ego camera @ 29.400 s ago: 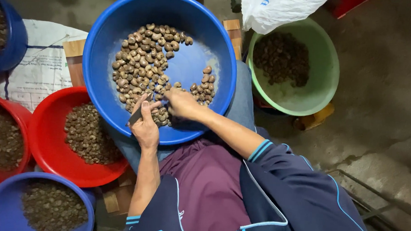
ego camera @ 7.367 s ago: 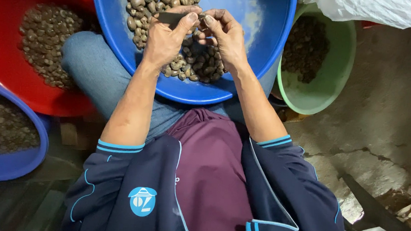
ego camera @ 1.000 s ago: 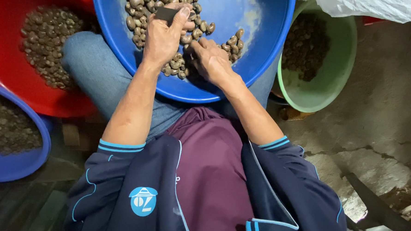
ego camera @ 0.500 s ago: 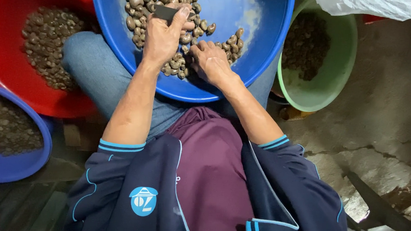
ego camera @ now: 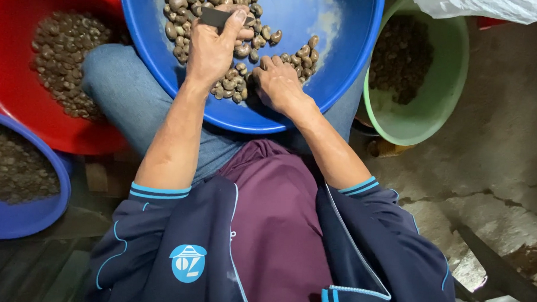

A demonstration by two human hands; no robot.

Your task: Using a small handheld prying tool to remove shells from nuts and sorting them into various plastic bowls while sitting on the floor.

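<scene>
Head view, nearest first: two bare forearms run out of dark blue sleeves, over a maroon shirt and a denim lap, into a large blue basin [ego camera: 350, 82] resting on the knees. Right hand [ego camera: 278, 84] lies knuckles up with fingers curled down into the brown nuts [ego camera: 235, 83] by the basin's near wall; whether it pinches one cannot be told. Left hand [ego camera: 214, 43], just beyond and beside it, is closed around a small dark flat tool [ego camera: 217, 17] held over the heap. Right of both hands the basin floor lies bare up to its rim. Outside the left hand sits a red basin [ego camera: 6, 67] of nuts, nearer a smaller blue basin [ego camera: 30, 216]; outside the right, a green basin [ego camera: 446, 80] on cracked concrete floor.
</scene>
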